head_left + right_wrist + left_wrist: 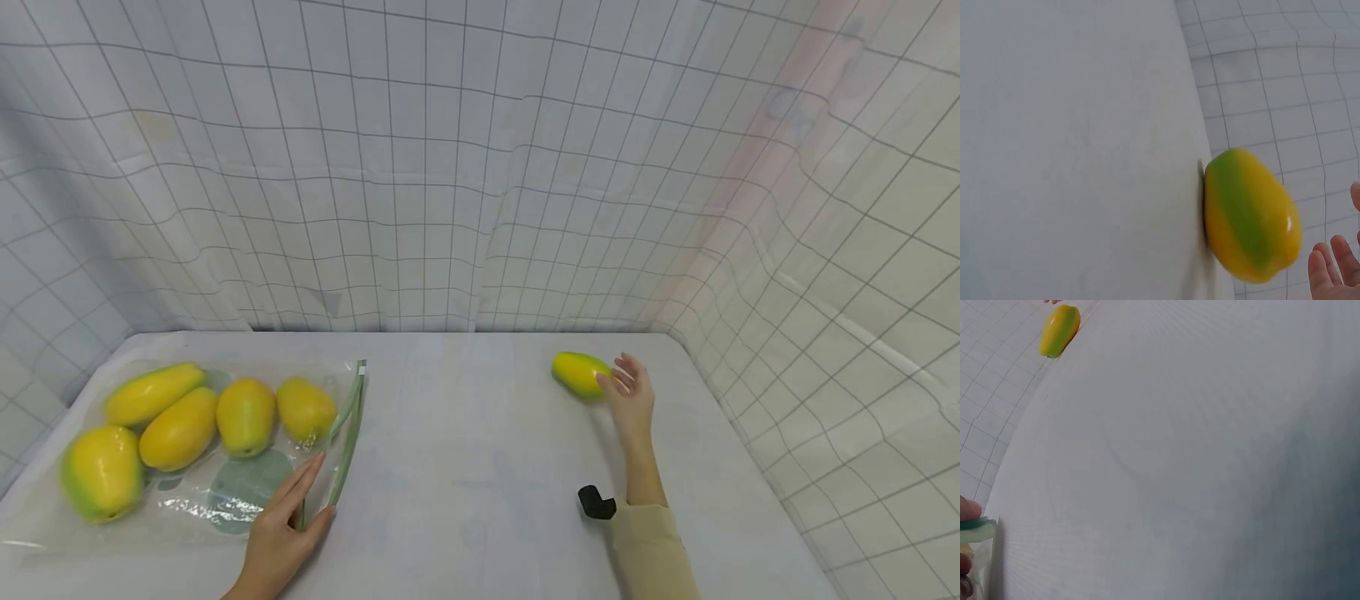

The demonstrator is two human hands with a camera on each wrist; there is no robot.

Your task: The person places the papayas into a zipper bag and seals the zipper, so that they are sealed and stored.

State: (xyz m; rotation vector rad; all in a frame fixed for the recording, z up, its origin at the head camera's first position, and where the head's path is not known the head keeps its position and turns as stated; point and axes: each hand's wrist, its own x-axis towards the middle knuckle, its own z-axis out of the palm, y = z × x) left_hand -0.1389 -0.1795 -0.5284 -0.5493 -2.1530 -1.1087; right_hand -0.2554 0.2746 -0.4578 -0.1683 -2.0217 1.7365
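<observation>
On the far right part of the table lies a yellow papaya-like fruit [581, 373] with a green stripe [1242, 215]. My right hand [628, 385] is just right of it, fingers spread and loosely bent; a gap separates the fingertips from the fruit in the right wrist view. At the left, a clear zip bag [180, 508] with a green closure lies flat, holding several yellow-green fruits [246, 417]. My left hand [279, 529] is at the bag's mouth, with the green strip [977, 530] between thumb and fingers. Most of that hand is outside the left wrist view.
A white cloth covers the table [465, 467]. Gridded white curtains [420, 208] hang behind it and along both sides. A black wrist mount [597, 502] sits beside the beige right sleeve [652, 550].
</observation>
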